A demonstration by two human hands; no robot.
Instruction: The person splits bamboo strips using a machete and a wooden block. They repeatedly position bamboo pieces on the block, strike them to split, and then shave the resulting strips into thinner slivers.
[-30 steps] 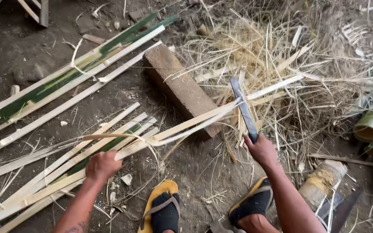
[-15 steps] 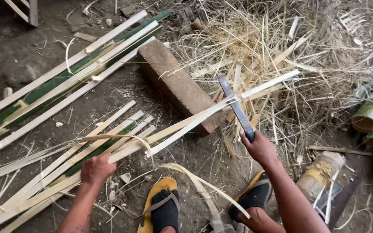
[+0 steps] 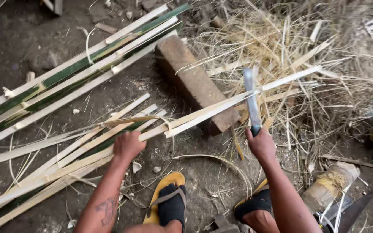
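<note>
Bamboo strip [image 3: 221,108] runs near-left to far-right across wooden block [image 3: 195,84] | left hand [image 3: 128,146] grasps its near end | right hand [image 3: 260,144], nearer block, grips machete [image 3: 251,101], blade crossing strip

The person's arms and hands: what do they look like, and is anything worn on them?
Both forearms are bare, with no sleeves in view. The left hand and right hand have no gloves. The left forearm has a dark tattoo. No watch or rings are visible.
</note>
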